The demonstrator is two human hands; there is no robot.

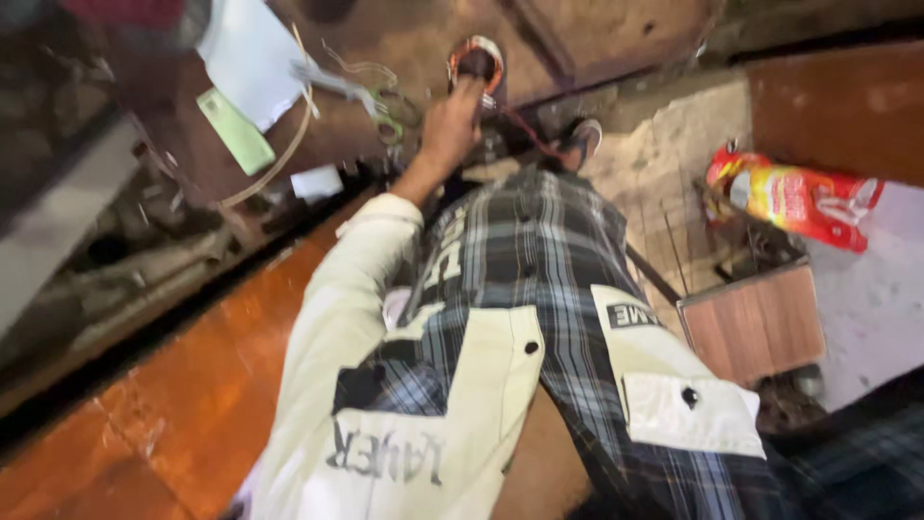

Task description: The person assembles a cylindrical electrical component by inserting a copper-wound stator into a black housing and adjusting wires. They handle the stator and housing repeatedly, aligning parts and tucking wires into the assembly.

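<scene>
Top centre of the frame: I see my left hand (450, 123) stretched out from a cream sleeve (346, 289), fingers (469, 94) curled onto a small round object (476, 60) with an orange-and-white rim.
Object versus fingers: it sits at the fingertips, touching them, its dark middle partly covered; blur hides whether the grip closes fully.
Right hand: out of my view.
Upper left: a pale green flat piece (236, 130) and white paper (252, 58) lie on a dark surface, with scissors (385, 111) just left of the hand.
Right edge: a red and yellow packet (799, 197) above a wooden box (756, 323).
Lower left: an orange floor (173, 404).
</scene>
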